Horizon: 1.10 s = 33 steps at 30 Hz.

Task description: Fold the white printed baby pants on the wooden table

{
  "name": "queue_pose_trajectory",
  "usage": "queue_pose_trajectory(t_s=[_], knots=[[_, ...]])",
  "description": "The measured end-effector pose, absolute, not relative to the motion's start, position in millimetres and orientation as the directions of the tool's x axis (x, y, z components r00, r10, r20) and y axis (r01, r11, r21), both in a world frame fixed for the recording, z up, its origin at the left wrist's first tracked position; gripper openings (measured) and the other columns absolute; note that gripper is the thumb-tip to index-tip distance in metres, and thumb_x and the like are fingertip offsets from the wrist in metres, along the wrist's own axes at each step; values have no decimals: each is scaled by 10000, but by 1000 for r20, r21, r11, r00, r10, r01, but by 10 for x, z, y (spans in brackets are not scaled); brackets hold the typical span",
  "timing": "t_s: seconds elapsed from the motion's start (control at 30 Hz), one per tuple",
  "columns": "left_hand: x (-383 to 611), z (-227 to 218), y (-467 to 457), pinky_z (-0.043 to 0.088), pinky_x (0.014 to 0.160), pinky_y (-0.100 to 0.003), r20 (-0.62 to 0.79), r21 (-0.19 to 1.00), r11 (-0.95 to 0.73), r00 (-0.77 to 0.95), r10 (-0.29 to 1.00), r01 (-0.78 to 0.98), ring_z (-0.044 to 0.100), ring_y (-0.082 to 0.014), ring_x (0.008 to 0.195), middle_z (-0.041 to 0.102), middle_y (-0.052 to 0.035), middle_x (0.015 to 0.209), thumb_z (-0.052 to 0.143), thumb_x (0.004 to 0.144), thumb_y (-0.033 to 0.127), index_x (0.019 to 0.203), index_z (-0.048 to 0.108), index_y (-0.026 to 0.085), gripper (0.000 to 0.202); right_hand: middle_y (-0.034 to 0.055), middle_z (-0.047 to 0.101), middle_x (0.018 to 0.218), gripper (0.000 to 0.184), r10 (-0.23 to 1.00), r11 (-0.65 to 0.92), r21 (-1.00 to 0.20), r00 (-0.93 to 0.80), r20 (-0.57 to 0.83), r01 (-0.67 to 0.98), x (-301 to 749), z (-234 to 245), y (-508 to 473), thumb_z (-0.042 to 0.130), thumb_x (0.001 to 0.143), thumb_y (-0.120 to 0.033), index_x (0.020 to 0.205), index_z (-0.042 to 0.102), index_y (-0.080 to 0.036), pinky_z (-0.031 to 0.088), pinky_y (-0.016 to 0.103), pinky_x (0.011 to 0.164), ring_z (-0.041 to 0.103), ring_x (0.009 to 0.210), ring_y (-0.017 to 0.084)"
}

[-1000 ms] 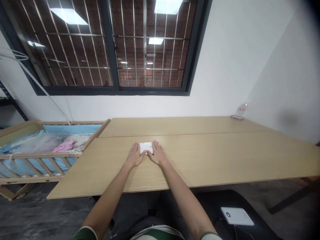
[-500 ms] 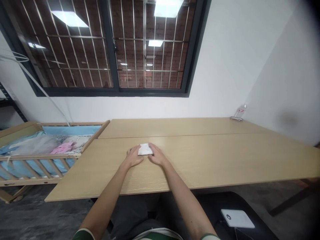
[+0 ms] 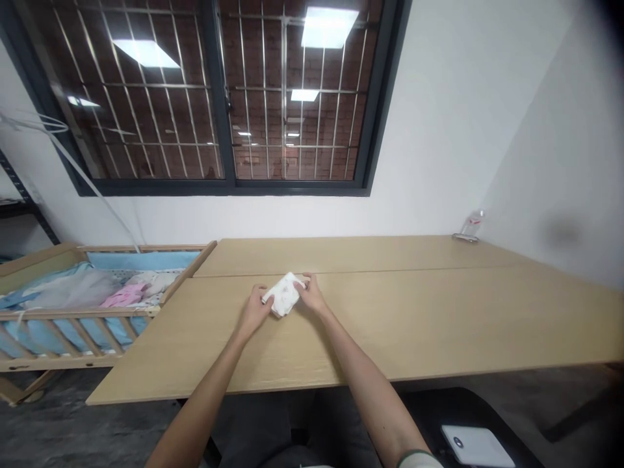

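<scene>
A small folded white cloth with a faint print is lifted a little off the light wooden table, tilted. My left hand grips its left edge with curled fingers. My right hand pinches its right edge. Both forearms reach forward from the bottom of the view.
A wooden baby cot with blue lining and pink and white clothes stands at the table's left end. A plastic bottle lies at the far right corner by the wall. A white power bank rests on a dark seat at lower right.
Both hands went from lying flat beside the cloth on the table to closing on its edges and raising it, tilted, off the surface.
</scene>
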<state>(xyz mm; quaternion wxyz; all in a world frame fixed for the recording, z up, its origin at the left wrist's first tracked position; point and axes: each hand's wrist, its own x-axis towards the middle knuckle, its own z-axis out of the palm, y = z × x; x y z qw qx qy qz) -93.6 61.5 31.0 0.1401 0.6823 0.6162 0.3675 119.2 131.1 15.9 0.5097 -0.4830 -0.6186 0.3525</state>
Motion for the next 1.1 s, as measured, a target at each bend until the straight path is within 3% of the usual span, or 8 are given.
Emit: queue_pose_trajectory(t_s=[0.13,0.33,0.43,0.53,0.63,0.73,0.87,1.1], knots=[[-882,205,408,498,713,-282,221,653,-67,-105,969,754,721,-210,800,744,-74,884,560,931,386,1273,474,129,436,-14,618,828,549,981,195,-892,-86,175,407,1113,297,1423,750,792,-318,1256,472,-226,518,271,640,638,708,165],[-757,218,161,493,790,-358,156,531,23,-124,980,847,716,-299,957,743,-153,1045,563,915,423,1198,550,162,385,31,704,886,489,981,180,-830,-159,112,527,1046,295,1410,812,751,-250,1185,592,-203,548,302,736,663,762,177],[-688,310,26,465,926,-467,188,464,37,-139,972,885,668,-372,1085,723,-205,1090,511,939,470,1185,585,142,416,113,730,1105,493,971,217,-808,-205,122,548,1057,363,1345,722,861,-314,1310,572,-174,547,344,886,696,960,217],[-574,314,-176,347,1093,-549,305,378,1,-125,944,926,458,-417,1371,546,-271,1421,410,979,496,1331,533,95,547,186,553,1466,571,941,322,-752,-283,186,575,1055,519,1193,602,953,-432,1441,512,-149,412,406,1126,552,1328,278],[-420,203,-382,298,1166,-504,405,255,-131,17,914,958,303,-387,1487,375,-240,1585,381,988,509,1471,439,69,657,149,376,1611,643,808,562,-607,-532,255,562,998,663,907,457,1008,-548,1515,461,-151,216,419,1249,326,1506,277],[-295,75,-506,334,1148,-494,374,230,-207,110,921,951,372,-385,1449,438,-229,1553,395,984,507,1499,449,90,665,60,366,1623,627,636,718,-534,-733,243,446,916,678,552,441,1011,-582,1530,458,-230,182,403,1264,299,1521,249],[-237,25,-534,373,1087,-538,286,267,-201,122,950,943,478,-418,1347,521,-226,1489,454,954,409,1478,510,124,599,-13,466,1563,559,555,729,-587,-806,205,353,904,530,265,537,982,-562,1487,515,-321,233,382,1252,384,1480,225],[-237,49,-537,345,1124,-548,301,322,-157,57,952,934,351,-429,1445,435,-221,1557,422,979,510,1452,545,142,612,-7,483,1550,529,630,651,-635,-763,147,415,1129,386,660,559,970,-552,1438,577,-303,179,403,1271,353,1497,218]])
